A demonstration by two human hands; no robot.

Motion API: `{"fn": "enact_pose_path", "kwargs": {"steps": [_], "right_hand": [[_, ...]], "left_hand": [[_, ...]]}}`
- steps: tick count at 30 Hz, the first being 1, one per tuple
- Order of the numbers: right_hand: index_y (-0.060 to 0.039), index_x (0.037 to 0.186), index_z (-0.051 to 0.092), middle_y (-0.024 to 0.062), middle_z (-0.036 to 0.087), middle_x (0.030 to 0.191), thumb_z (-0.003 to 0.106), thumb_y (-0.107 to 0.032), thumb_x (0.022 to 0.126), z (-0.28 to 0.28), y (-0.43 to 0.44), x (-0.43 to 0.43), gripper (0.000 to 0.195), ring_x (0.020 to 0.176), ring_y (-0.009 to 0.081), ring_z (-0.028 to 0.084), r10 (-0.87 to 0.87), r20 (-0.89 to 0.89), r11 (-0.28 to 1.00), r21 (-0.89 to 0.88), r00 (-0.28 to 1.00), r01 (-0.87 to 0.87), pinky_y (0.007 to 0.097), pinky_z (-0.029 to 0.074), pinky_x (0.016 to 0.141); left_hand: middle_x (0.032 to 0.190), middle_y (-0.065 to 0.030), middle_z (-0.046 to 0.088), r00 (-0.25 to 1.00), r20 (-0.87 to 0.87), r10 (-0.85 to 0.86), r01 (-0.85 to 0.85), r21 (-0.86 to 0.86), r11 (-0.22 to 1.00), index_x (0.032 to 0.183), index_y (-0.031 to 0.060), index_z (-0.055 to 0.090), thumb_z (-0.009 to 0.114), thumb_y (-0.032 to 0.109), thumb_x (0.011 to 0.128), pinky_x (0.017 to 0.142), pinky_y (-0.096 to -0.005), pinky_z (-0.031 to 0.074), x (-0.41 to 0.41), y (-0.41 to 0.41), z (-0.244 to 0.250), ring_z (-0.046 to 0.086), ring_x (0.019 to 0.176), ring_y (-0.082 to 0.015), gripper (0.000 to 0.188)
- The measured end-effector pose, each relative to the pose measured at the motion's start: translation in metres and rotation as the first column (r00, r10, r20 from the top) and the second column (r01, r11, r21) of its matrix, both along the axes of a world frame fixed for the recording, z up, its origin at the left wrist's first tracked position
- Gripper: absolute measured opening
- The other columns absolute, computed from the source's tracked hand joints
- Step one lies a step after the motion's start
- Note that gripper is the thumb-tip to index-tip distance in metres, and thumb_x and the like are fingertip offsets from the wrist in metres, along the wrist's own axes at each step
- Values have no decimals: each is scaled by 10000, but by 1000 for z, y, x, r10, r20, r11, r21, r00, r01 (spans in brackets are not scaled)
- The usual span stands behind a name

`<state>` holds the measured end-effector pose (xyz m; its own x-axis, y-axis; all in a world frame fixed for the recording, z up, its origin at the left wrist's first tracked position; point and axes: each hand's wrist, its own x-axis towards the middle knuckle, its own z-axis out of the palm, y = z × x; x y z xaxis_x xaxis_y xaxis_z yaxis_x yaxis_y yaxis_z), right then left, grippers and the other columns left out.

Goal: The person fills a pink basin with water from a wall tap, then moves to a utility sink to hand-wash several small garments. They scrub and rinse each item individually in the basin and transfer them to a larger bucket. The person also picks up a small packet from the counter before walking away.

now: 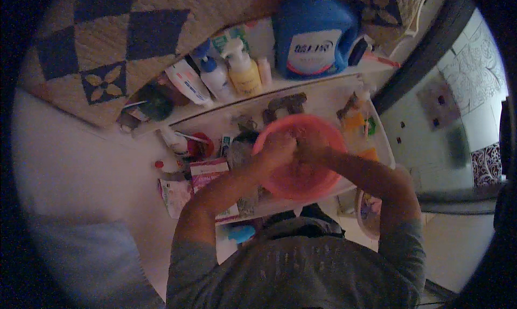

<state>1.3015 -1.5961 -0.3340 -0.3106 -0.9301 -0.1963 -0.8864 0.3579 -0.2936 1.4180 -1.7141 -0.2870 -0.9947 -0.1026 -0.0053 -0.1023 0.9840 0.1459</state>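
Note:
A pink round basin (299, 184) sits in front of me on a cluttered white shelf top (323, 93). Both hands are inside it, close together and blurred. My left hand (280, 149) reaches in from the left, and my right hand (313, 147) comes from the right, the two seeming to touch. Something dark shows around and below the fingers, but I cannot tell what it is or whether either hand grips it. Dark items lie partly hidden just left of the basin and behind it.
Behind stand a large blue detergent jug (315, 46), a yellow pump bottle (244, 73), a white bottle with a blue top (216, 79) and a carton (188, 83). Pink-and-white packets (208, 173) and a red round container (200, 145) lie left. Orange items (353, 121) are right.

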Motion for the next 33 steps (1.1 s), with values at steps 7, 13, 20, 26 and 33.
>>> {"fn": "enact_pose_path", "kwargs": {"steps": [7, 13, 20, 26, 33], "right_hand": [[-113, 947, 652, 93, 673, 883, 629, -347, 703, 65, -23, 4, 339, 832, 279, 649, 187, -155, 963, 225, 970, -149, 425, 505, 707], [-152, 928, 684, 79, 675, 903, 608, -279, 742, 62, -11, -4, 238, 847, 229, 649, 271, -279, 959, 162, 921, -233, 409, 497, 720], [-204, 902, 676, 77, 668, 912, 610, -352, 730, 38, 12, -6, 236, 841, 253, 643, 240, -296, 970, 110, 924, -217, 443, 486, 724], [-119, 1122, 546, 130, 614, 1038, 693, -378, 679, -8, 77, 2, 534, 911, 286, 616, -302, 280, 936, -93, 911, 339, 427, 497, 735], [-63, 1155, 451, 155, 567, 1013, 767, -226, 627, -57, 274, 17, 636, 924, 328, 564, -677, 522, 396, -335, 518, 855, 401, 464, 778]], "left_hand": [[711, -151, 651, 947, 313, -77, -42, 357, 933, 755, 31, 674, 598, 229, 691, 631, -407, 514, -22, -26, -33, 634, 638, -296, 221], [861, -134, 668, 942, 324, -83, -178, 695, 697, 863, 34, 675, 664, 180, 623, 698, -387, 498, -28, -18, -68, 626, 805, -239, 281], [1028, -119, 648, 971, 230, -63, -136, 753, 643, 1040, 33, 638, 641, 144, 711, 856, -375, 451, -25, 19, -46, 584, 995, -263, 347], [1156, -185, 573, 925, 66, 374, -313, 689, 654, 1271, 38, 425, 582, 44, 772, 882, -423, 440, 16, 34, -140, 554, 1056, -347, 523], [941, -155, 607, 829, 232, 509, -548, 519, 656, 1052, -11, 520, 582, 188, 861, 779, -371, 467, 52, 84, -100, 589, 881, -287, 282]]}}
